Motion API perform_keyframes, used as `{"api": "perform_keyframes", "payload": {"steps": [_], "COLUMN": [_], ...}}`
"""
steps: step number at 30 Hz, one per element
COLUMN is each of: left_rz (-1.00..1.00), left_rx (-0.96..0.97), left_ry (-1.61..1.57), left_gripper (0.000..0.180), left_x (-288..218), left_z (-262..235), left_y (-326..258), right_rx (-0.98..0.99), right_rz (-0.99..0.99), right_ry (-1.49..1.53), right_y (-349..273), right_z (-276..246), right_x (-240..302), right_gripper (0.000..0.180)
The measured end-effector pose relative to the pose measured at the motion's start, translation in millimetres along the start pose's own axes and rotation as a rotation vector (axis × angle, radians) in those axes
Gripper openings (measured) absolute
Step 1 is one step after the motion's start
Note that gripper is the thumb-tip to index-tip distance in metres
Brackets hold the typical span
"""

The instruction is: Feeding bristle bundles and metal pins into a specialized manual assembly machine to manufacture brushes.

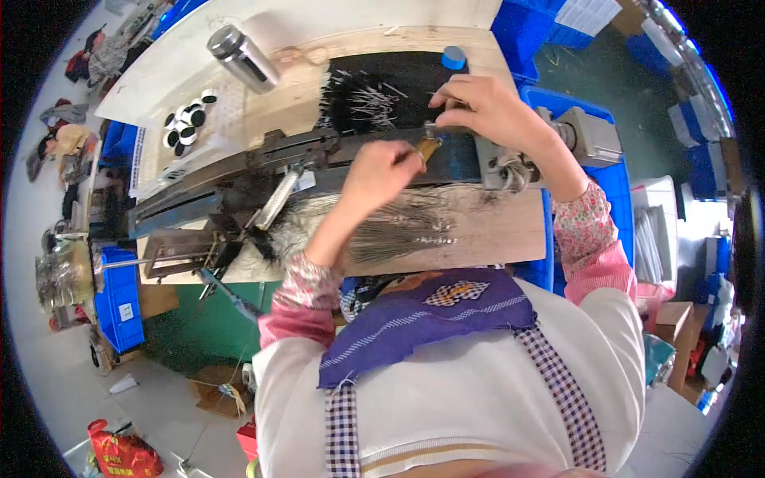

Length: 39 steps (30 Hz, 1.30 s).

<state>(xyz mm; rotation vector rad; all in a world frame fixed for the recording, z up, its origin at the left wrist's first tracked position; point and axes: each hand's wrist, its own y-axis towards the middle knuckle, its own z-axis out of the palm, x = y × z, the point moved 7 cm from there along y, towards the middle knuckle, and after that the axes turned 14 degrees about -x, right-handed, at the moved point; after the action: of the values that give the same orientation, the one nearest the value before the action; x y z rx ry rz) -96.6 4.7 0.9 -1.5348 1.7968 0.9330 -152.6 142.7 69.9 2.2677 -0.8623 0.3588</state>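
Note:
My left hand is closed over the metal rail of a bench machine, its fingertips beside a small yellowish brass-coloured piece. Whatever those fingers pinch is too small to make out. Beyond the rail, my right hand has its fingers curled toward the thumb, above the same piece and near the dark mat; anything in its grip is hidden. A bundle of thin twisted wires lies on the wooden bench nearest my body. Small black-and-white bristle pieces lie heaped on the black mat behind the rail.
A motor and a metal chuck sit at the machine's right end. A blue cap is on the mat. A steel flask and a tray of black-and-white round pieces stand back left. Blue crates flank the bench.

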Motion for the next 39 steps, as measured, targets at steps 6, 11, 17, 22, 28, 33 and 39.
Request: {"api": "perform_keyframes", "payload": {"steps": [6, 11, 17, 22, 28, 33, 39], "left_rz": [0.044, 0.576, 0.693, -0.327, -0.695, -0.535, -0.508], "left_rx": [-0.047, -0.352, -0.628, -0.557, -0.019, -0.455, -0.329], "left_ry": [0.261, 0.878, 0.831, -0.494, -2.115, -0.707, -0.559], "left_gripper": [0.026, 0.009, 0.011, 0.028, 0.055, 0.025, 0.023], "left_x": [-3.1, -51.7, -49.4, 33.5, 34.3, 60.0, 71.7], "left_z": [-20.1, -58.7, -94.1, -39.4, -49.6, -10.1, -33.0], "left_y": [19.1, -9.1, -39.1, -93.9, -73.4, -85.5, -101.5], "right_rx": [0.13, -0.005, -0.227, -0.06, -0.095, -0.076, -0.192], "right_rz": [-0.145, -0.331, -0.176, -0.144, -0.146, -0.172, -0.34], "right_ry": [0.104, 0.107, 0.314, 0.298, 0.281, 0.261, 0.054], "right_y": [5.1, 11.2, 30.9, 36.9, 37.0, 38.2, 10.6], "right_z": [34.8, 60.2, 60.4, 101.0, 95.0, 100.3, 68.9], "right_x": [12.7, 32.6, 44.1, 41.6, 41.9, 54.2, 83.7], "right_gripper": [0.018, 0.014, 0.017, 0.016, 0.016, 0.012, 0.023]}}
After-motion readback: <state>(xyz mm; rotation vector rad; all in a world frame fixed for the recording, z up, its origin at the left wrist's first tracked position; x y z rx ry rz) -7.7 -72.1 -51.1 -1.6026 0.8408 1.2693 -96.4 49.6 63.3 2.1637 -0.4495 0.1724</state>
